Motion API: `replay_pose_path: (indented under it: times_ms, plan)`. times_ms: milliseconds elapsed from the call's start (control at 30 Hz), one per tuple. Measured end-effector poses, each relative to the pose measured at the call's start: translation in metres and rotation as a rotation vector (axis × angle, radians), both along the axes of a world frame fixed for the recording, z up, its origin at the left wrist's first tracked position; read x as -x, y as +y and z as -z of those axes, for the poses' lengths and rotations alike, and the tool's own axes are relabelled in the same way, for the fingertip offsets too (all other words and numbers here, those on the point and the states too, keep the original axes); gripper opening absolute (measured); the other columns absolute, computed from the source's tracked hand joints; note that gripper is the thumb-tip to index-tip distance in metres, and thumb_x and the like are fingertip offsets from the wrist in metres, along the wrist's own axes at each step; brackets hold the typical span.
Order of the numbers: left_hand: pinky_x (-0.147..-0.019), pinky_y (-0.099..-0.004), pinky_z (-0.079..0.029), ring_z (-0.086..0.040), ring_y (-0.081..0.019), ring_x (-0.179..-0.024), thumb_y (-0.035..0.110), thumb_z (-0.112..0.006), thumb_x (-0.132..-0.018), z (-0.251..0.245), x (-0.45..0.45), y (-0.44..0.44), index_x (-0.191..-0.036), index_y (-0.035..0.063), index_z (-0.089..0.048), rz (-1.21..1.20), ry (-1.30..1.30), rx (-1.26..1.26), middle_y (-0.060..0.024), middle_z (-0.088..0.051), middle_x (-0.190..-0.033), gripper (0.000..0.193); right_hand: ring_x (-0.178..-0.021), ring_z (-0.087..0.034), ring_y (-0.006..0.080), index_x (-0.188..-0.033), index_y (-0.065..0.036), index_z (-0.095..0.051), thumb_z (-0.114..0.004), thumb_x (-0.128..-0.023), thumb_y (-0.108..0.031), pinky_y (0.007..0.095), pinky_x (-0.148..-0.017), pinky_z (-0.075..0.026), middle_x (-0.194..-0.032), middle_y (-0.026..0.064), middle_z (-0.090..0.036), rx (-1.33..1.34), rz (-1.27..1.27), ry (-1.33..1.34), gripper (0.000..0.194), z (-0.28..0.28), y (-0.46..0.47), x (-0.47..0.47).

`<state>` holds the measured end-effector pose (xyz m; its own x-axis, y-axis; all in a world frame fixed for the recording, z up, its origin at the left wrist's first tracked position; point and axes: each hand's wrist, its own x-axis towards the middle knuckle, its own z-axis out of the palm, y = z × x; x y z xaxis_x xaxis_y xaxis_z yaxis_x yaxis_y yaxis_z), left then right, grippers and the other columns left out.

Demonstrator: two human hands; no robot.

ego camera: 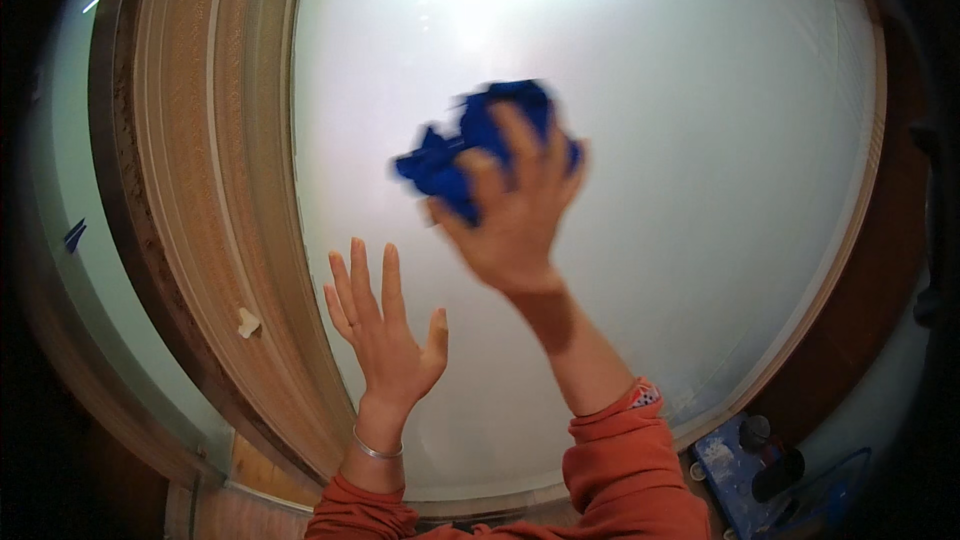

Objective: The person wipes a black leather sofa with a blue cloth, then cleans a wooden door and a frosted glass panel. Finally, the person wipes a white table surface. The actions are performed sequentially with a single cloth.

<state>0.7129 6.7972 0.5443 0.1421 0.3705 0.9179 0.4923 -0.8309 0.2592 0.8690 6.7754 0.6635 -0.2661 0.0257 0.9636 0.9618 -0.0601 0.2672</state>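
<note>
My right hand grips a crumpled blue cloth and presses it against, or holds it just before, a large pale frosted panel. Blur softens the cloth and fingers. Lower and to the left, my left hand is raised with its fingers spread and holds nothing. It is over the panel's left part; whether its fingertips touch the surface I cannot tell. A silver bangle circles the left wrist, and both orange sleeves are pushed up.
Brown ribbed frame moulding borders the panel's left side and carries a small pale scrap. At lower right stands a blue wheeled platform with dark objects on it. A strong light glares at the top.
</note>
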Motion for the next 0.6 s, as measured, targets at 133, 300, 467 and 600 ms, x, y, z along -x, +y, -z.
replay_pose_path:
  times_ms: [133, 300, 467, 600]
  plan:
    - [-0.121, -0.0625, -0.002, -0.004, -0.0463, -0.156, 0.025, -0.071, -0.085, 0.017, 0.003, 0.006, -0.158, 0.0019, -0.029, 0.023, -0.038, 0.001, -0.026, -0.014, -0.167, 0.088, -0.145, -0.034, 0.052, -0.096, -0.016, -0.063, -0.082, -0.074, -0.039, 0.0811, -0.104, -0.026, -0.151, 0.013, -0.049, 0.076, -0.203, -0.243, 0.036, 0.024, 0.026, 0.052]
    - [-0.121, -0.063, -0.002, -0.001, -0.0475, -0.156, 0.018, -0.073, -0.081, 0.02, -0.005, -0.003, -0.16, 0.0037, -0.027, -0.02, -0.029, 0.054, -0.0276, -0.013, -0.167, 0.092, -0.145, -0.037, 0.0493, -0.095, -0.018, -0.063, -0.084, -0.074, -0.027, 0.0773, -0.108, -0.027, -0.148, 0.012, -0.052, 0.122, -0.099, -0.186, 0.031, 0.03, 0.0, 0.002]
    - [-0.119, -0.0654, 0.0, 0.002, -0.0487, -0.155, 0.017, -0.074, -0.079, 0.019, -0.02, -0.015, -0.161, 0.0058, -0.026, 0.004, -0.053, 0.039, -0.0267, -0.007, -0.168, 0.096, -0.138, -0.045, 0.0381, -0.107, -0.014, -0.058, -0.083, -0.076, -0.019, 0.0624, -0.118, -0.026, -0.148, 0.0131, -0.051, -0.138, 0.133, 0.15, 0.041, 0.046, -0.076, -0.128]
    - [-0.119, -0.0655, 0.001, 0.004, -0.0482, -0.156, 0.017, -0.074, -0.078, 0.019, -0.028, -0.018, -0.162, 0.006, -0.027, 0.004, -0.06, 0.057, -0.026, -0.007, -0.168, 0.097, -0.132, -0.048, 0.0363, -0.115, -0.002, -0.054, -0.067, -0.097, -0.019, 0.0482, -0.114, -0.035, -0.149, 0.016, -0.049, -0.436, 0.091, 0.514, 0.028, 0.08, -0.122, -0.201]
